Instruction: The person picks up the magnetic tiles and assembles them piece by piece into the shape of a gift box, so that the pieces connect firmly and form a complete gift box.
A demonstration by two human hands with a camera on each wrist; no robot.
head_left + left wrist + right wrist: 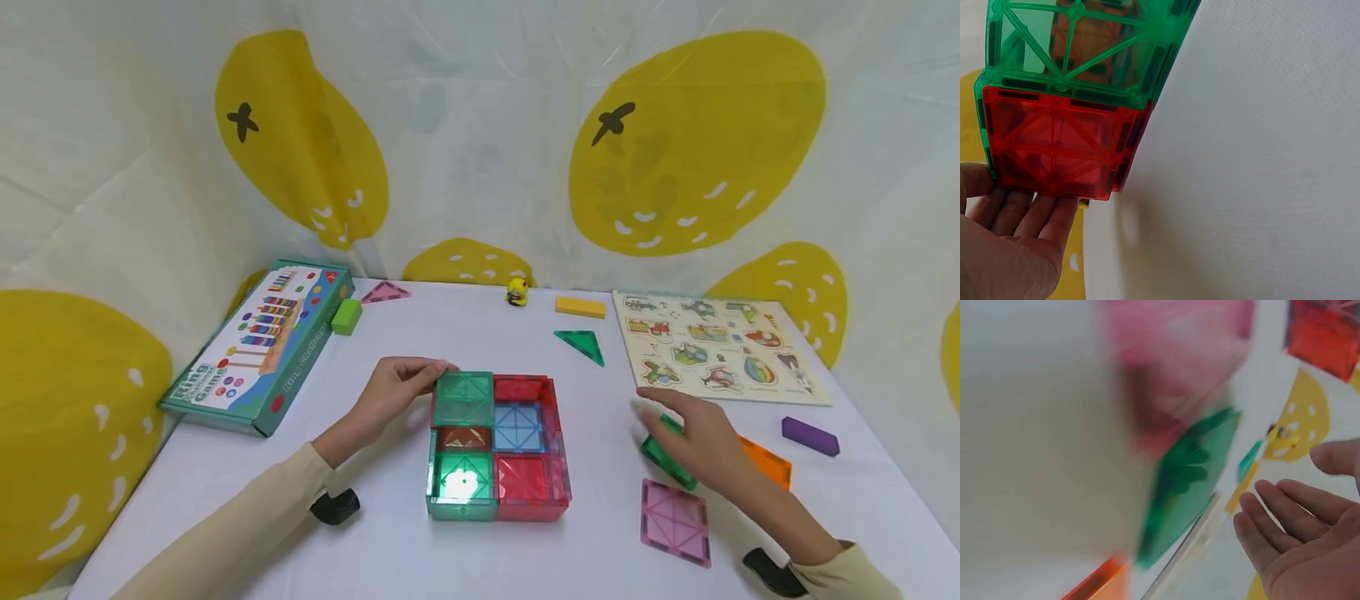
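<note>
A low box of clear magnetic tiles [528,479], green and red with a blue tile inside, sits mid-table. One green square tile [464,399] covers its far left part. My left hand [397,396] holds the box at that far left corner; in the left wrist view its fingers [1032,212] reach behind the red side tile [1054,140]. To the right, my right hand [701,437] hovers over a green tile [663,458], fingers extended and nothing in its grasp. A pink square tile [675,523] lies nearer, and an orange tile [768,462] is partly hidden behind the hand.
A ring game box [258,342] lies at left beside a green block [347,317] and pink triangle [386,291]. Farther back are a yellow toy figure [517,292], yellow block [580,307] and green triangle [583,345]. A picture puzzle board [708,346] and purple block [810,436] lie right.
</note>
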